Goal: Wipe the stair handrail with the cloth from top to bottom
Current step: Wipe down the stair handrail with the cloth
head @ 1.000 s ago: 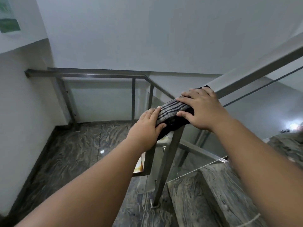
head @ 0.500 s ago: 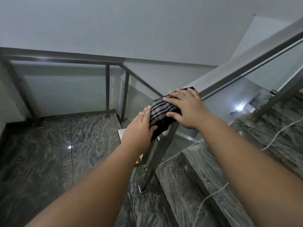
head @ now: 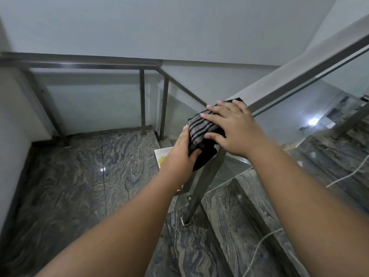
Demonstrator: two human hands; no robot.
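A grey cloth with black stripes (head: pixel 199 129) is draped over the lower end of the grey metal handrail (head: pixel 303 75), right above its end post (head: pixel 201 188). My right hand (head: pixel 233 128) lies flat on top of the cloth, fingers spread, pressing it onto the rail. Just left of it, my left hand (head: pixel 181 154) clasps the cloth's hanging end from the side, thumb tucked under the dark fabric. The rail rises from the cloth toward the upper right corner.
Glass panels (head: pixel 289 120) fill the space under the rail. A second rail (head: pixel 79 65) borders the marble landing (head: pixel 79 176) on the left. Marble steps (head: pixel 229 236) lie below, with a white cord (head: pixel 261 244) across them. A white and yellow object (head: pixel 162 156) sits behind my left hand.
Both hands stay on the cloth at the rail's end, barely shifted. My head has turned right and down, so more of the steps and the cord show.
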